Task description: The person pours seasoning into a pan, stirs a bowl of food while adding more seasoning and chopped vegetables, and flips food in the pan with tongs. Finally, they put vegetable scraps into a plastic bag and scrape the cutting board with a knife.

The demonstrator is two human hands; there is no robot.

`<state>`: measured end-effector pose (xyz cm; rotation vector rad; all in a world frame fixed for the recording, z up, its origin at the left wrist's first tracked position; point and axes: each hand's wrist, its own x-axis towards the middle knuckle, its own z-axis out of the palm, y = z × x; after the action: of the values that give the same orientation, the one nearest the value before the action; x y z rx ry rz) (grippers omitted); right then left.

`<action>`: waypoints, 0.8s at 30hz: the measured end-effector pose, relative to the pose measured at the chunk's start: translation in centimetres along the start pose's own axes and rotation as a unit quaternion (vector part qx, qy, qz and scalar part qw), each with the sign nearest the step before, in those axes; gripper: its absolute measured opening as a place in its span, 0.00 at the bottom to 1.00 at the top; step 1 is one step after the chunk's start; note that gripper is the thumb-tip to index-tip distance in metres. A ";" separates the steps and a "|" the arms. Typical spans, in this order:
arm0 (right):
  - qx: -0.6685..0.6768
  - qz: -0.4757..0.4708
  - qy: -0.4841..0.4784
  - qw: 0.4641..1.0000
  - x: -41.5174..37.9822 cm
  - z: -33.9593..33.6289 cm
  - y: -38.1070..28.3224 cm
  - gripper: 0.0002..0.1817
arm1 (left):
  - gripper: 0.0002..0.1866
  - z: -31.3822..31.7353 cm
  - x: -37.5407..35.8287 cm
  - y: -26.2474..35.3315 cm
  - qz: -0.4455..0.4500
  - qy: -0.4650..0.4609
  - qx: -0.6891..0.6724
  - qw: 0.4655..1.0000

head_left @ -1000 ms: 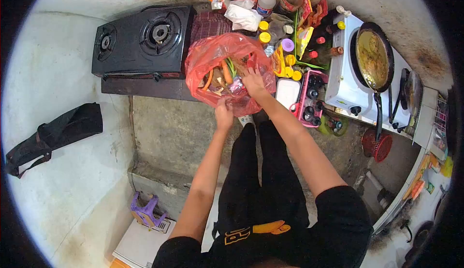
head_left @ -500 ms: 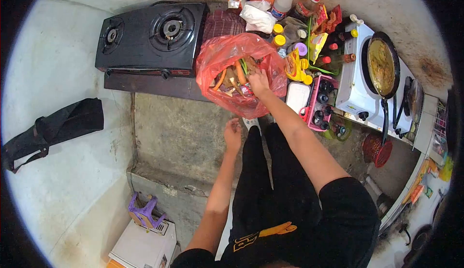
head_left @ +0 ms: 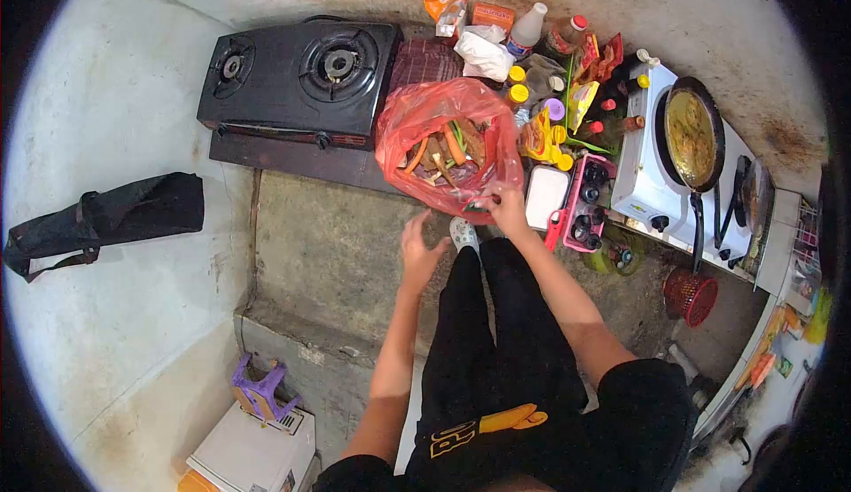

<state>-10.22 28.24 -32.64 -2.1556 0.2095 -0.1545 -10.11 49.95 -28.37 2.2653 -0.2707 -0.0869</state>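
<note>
Right hand (head_left: 503,205): fingers bent at the bag's near right rim, beside a small pale item (head_left: 480,200); whether clamped on it or on the plastic, I cannot tell.
Left hand (head_left: 418,251): mine also, fingers apart, nothing visible in them, near the bag's near side.
Red plastic bag (head_left: 443,93): one, mouth open, at the desk's (head_left: 292,157) front edge; contains carrots (head_left: 455,144) and pieces I cannot identify.
Step in hand, in my judgement: sorting through the contents at the rim. Next move calls for keeping the plastic clear of my right fingers.
Black stove (head_left: 297,93): two burners, on the desk, left of the bag.
White box (head_left: 547,198): right of the bag.
</note>
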 end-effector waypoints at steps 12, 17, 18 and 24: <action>0.150 0.027 -0.127 0.980 0.8 -3.4 -6.0 0.11 | 0.15 1.9 2.0 2.5 -0.189 -0.199 -0.258 0.926; 0.258 0.110 -0.142 0.949 -2.2 -6.2 -7.4 0.10 | 0.12 0.4 0.7 5.0 -0.204 -0.233 -0.316 0.897; 0.226 0.117 -0.126 0.959 -3.1 -7.3 -7.8 0.09 | 0.14 0.6 0.3 5.4 -0.218 -0.245 -0.340 0.881; 0.318 0.174 0.102 0.926 -9.6 -13.7 -9.9 0.07 | 0.17 3.0 -1.7 12.9 -0.152 -0.360 -0.356 0.849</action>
<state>-21.33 24.64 -17.05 -1.4267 0.5749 -0.2082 -14.35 39.92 -20.56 1.4237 -0.2113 -1.0433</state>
